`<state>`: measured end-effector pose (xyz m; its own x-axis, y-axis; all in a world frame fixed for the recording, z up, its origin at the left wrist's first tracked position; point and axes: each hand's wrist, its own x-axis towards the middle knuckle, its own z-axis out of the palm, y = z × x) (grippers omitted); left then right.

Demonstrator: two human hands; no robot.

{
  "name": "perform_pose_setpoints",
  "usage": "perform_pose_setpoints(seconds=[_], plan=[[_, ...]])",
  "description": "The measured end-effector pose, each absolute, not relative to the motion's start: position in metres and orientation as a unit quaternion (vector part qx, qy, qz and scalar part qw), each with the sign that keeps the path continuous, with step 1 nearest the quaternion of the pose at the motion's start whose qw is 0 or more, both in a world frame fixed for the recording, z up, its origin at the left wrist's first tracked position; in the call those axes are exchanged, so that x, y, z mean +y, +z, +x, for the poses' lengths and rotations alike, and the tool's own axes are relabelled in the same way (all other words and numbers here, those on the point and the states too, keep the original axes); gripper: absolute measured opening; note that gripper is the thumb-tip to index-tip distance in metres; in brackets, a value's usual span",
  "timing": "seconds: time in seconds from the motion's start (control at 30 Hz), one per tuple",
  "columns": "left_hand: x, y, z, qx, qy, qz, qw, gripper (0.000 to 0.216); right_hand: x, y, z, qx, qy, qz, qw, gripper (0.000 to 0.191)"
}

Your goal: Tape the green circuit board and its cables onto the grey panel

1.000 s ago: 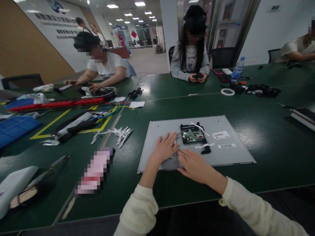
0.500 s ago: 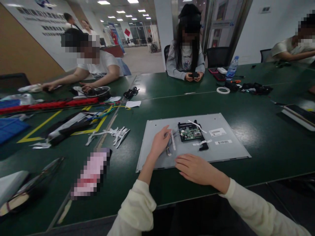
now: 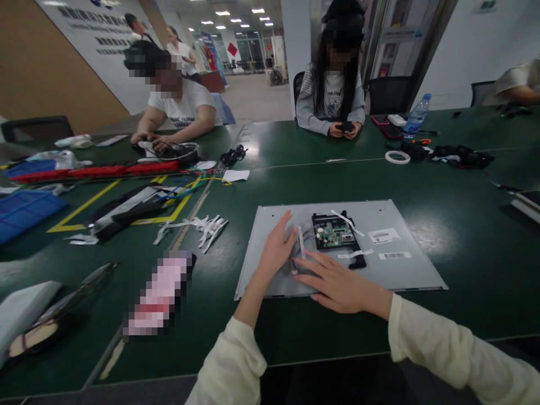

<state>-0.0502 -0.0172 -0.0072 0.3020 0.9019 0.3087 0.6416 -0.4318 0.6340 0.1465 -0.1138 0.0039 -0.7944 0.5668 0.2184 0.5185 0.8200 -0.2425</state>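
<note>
A grey metal panel (image 3: 405, 273) lies flat on the green table before me. A green circuit board (image 3: 336, 236) in a black plastic frame (image 3: 360, 260) sits on it, with white tape strips (image 3: 355, 254) across the frame. To the left of the frame, thin cables (image 3: 307, 233) run under another white tape strip (image 3: 301, 242). My left hand (image 3: 278, 244) rests on the panel beside that strip, fingers stretched out. My right hand (image 3: 337, 281) reaches over the panel's near edge with fingers spread, its tips by the cable end (image 3: 294, 266). Neither hand visibly grips anything.
Left of the panel lie torn white tape strips (image 3: 206, 229) and a phone (image 3: 160, 295). Farther left are a blue tray (image 3: 29, 211) and a black bundle with cables (image 3: 130, 208). A tape roll (image 3: 397, 157) and a water bottle (image 3: 417, 116) stand at the back right. Two people sit opposite.
My right hand has moved forward onto the panel and its fingers have spread toward the cable end. My left hand stays by the tape strip, fingers straighter. The view has shifted slightly left.
</note>
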Motion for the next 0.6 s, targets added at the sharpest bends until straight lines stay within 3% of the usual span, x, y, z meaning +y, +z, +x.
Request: perform_pose_setpoints(seconds=[0.27,0.6], plan=[[-0.023,0.005,-0.057,0.533,0.415,0.732,0.087,0.039,-0.105,-0.005,0.149,-0.922,0.050,-0.354,0.149,0.056],[-0.025,0.002,-0.057,0.553,0.388,0.733,0.076,0.039,-0.057,-0.028,0.175,-0.825,-0.039,-0.533,0.184,0.048]])
